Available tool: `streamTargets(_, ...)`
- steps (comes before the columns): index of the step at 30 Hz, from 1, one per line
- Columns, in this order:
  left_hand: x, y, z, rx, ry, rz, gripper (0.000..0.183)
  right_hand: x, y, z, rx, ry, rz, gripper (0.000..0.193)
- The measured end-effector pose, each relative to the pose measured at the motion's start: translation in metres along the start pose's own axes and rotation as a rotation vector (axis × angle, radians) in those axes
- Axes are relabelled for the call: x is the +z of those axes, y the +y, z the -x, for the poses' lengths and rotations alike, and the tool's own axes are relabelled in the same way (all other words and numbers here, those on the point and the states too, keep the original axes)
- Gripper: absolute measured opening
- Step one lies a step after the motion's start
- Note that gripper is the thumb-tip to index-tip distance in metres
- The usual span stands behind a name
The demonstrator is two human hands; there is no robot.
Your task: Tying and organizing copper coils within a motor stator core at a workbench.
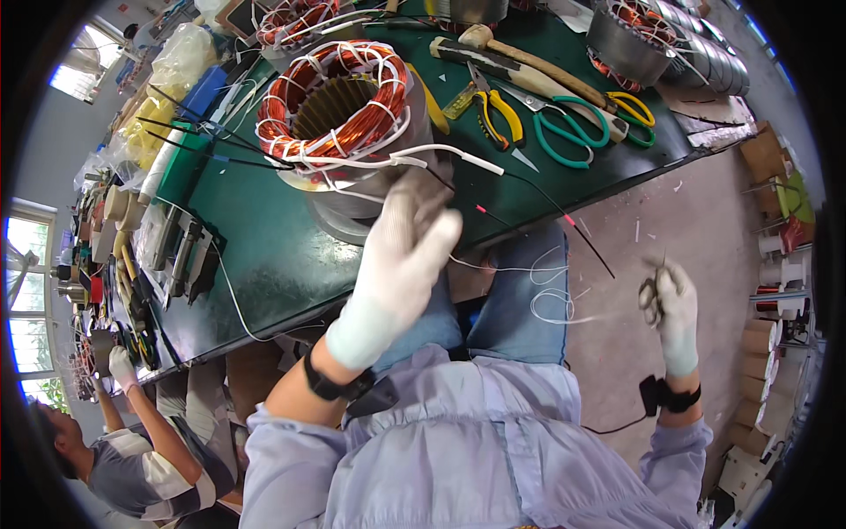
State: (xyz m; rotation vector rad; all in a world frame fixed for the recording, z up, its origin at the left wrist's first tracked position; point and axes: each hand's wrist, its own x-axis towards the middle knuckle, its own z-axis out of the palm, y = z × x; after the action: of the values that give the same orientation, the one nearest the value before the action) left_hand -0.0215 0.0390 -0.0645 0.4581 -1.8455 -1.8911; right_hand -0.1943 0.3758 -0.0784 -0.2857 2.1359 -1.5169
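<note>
A motor stator (388, 167) with orange-red copper windings (291, 93), laced with white cord, stands upright at the near edge of the green bench. My left hand (401, 251), in a white glove with darkened fingertips, is against its near side. Those fingers are curled, with the thumb apart; what they grip is hidden. White-sleeved leads (471, 161) with black ends run out to the right above the hand. A thin white cord (551, 304) loops over my lap and stretches, blurred, toward my right hand (670, 300). This gloved hand is closed in a pinch, well right of the bench.
On the bench right of the stator lie yellow-black pliers (500, 119), green-handled scissors (568, 132), yellow-green-handled scissors (633, 115) and a wooden-handled hammer (538, 66). Another stator (630, 44) stands behind. At the left, a co-worker (141, 458) sits by crowded tools.
</note>
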Motion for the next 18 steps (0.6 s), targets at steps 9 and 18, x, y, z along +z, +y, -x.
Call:
streamTargets(9,0.003,0.015,0.038,-0.290,0.119,0.524,0.052,0.085,-0.074,-0.062,-0.275,-0.491,-0.094,0.040)
streamTargets(18,-0.039,0.038,0.065,-0.110,0.188,0.050,0.022,0.171,-0.104,-0.087,-0.023,-0.911,-0.347,0.049)
